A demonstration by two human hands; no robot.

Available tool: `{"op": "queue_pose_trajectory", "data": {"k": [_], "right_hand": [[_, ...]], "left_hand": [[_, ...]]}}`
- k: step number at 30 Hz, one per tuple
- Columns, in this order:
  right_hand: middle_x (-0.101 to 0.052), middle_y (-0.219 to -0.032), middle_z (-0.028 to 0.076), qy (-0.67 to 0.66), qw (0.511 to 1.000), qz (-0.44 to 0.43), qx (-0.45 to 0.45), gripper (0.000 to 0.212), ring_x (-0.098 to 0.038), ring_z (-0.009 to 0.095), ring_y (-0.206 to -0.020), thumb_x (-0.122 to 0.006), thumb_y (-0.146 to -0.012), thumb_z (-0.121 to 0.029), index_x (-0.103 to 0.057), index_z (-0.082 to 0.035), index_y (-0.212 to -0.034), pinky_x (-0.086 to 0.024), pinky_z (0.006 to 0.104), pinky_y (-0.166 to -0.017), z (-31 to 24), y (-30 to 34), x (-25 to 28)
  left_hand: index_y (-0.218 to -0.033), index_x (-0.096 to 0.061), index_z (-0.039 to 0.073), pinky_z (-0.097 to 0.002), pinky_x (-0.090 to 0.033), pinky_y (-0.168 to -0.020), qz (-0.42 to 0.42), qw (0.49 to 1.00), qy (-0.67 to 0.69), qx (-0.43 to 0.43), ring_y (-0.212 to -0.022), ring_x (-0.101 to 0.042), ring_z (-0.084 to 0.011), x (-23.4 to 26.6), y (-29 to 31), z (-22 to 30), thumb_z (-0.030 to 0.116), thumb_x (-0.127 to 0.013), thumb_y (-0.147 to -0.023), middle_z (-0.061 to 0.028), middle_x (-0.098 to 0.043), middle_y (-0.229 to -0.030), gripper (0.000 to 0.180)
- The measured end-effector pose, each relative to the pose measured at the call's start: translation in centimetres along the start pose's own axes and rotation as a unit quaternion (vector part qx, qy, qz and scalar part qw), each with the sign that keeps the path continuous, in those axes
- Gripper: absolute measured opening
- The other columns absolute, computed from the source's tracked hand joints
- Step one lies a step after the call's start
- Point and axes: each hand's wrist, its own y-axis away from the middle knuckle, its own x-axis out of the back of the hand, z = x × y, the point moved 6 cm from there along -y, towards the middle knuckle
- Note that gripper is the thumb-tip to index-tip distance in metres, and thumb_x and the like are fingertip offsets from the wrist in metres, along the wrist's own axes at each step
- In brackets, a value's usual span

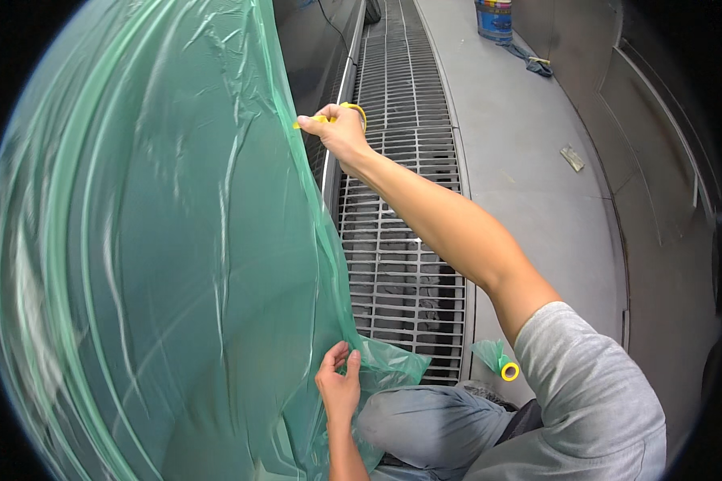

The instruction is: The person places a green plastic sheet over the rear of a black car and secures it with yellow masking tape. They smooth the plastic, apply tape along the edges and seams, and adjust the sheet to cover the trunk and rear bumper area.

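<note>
Green translucent plastic film (176, 208) drapes over a large dark panel and fills the left side. At its upper right edge, my right hand (341, 132) is closed on a roll of yellow tape (353, 108). A short yellow strip reaches from that hand to the film's edge. Low down, beside my bent knee, my left hand (339, 385) rests against the film with loosely curled fingers, the thumb apart from them. Loose film (393, 365) spreads to the right of this hand, over the floor grating.
Metal floor grating (405, 264) runs along the panel. On the grey floor lie a yellow-ended roll with green film (509, 370) and a crumpled scrap (572, 158). A blue can (494, 20) and a dark cloth (529, 60) sit farther off, near the right wall (658, 152).
</note>
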Motion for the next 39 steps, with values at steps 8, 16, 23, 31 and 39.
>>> {"op": "queue_pose_trajectory", "data": {"k": [8, 16, 23, 31, 39], "right_hand": [[-0.067, -0.081, 0.001, -0.053, 0.996, -0.070, -0.017, 0.023, -0.060, 0.008, -0.069, -0.085, -0.088, -0.019, -0.065, -0.007, -0.086, -0.047, 0.0236, -0.059, 2.7, -3.3, 0.0], [-0.073, -0.088, 0.008, -0.052, 0.995, 0.004, -0.086, 0.023, -0.060, 0.011, -0.070, -0.082, -0.091, -0.019, -0.068, -0.001, -0.087, -0.051, 0.0286, -0.068, 7.6, -6.3, 4.0], [-0.074, -0.086, 0.007, -0.038, 0.995, -0.021, -0.087, 0.025, -0.059, 0.011, -0.068, -0.084, -0.090, -0.022, -0.071, 0.000, -0.088, -0.050, 0.0276, -0.064, 10.5, -7.5, 3.7], [-0.067, -0.091, 0.013, 0.091, 0.983, 0.039, -0.154, 0.072, -0.065, 0.026, -0.093, -0.090, -0.072, -0.062, -0.065, 0.001, -0.097, -0.053, 0.0434, -0.086, 13.3, -8.1, 5.6], [-0.071, -0.079, 0.018, 0.493, 0.857, -0.141, -0.052, 0.050, -0.072, 0.034, -0.081, -0.071, -0.091, -0.050, -0.069, -0.001, -0.094, -0.056, 0.0455, -0.077, 10.3, 10.1, 18.4]], "left_hand": [[-0.142, -0.052, -0.009, -0.0443, -0.050, -0.107, -0.104, 0.978, -0.177, 0.026, -0.126, -0.063, -0.0383, -3.9, -3.7, -1.5, 0.022, -0.076, -0.094, -0.0292, -0.062, -0.137, 0.061], [-0.146, -0.046, -0.008, -0.0458, -0.046, -0.109, -0.177, 0.951, -0.251, 0.026, -0.129, -0.058, -0.0420, -8.4, -7.6, -5.5, 0.032, -0.073, -0.095, -0.0303, -0.058, -0.141, 0.071], [-0.139, -0.056, -0.009, -0.0421, -0.053, -0.101, -0.257, 0.941, -0.173, 0.136, -0.118, -0.068, -0.0358, -11.4, -9.6, -11.0, 0.036, -0.073, -0.095, -0.0262, -0.069, -0.126, 0.065], [-0.135, -0.058, -0.008, -0.0367, -0.055, -0.096, -0.245, 0.956, -0.055, 0.151, -0.108, -0.070, -0.0248, -11.9, -9.0, -7.7, 0.028, -0.073, -0.098, -0.0188, -0.073, -0.116, 0.053], [-0.134, -0.062, -0.002, -0.0291, -0.051, -0.095, -0.209, 0.973, 0.064, 0.070, -0.105, -0.064, -0.0136, -7.3, -7.2, -1.7, 0.023, -0.072, -0.101, -0.0073, -0.070, -0.117, 0.042]]}}
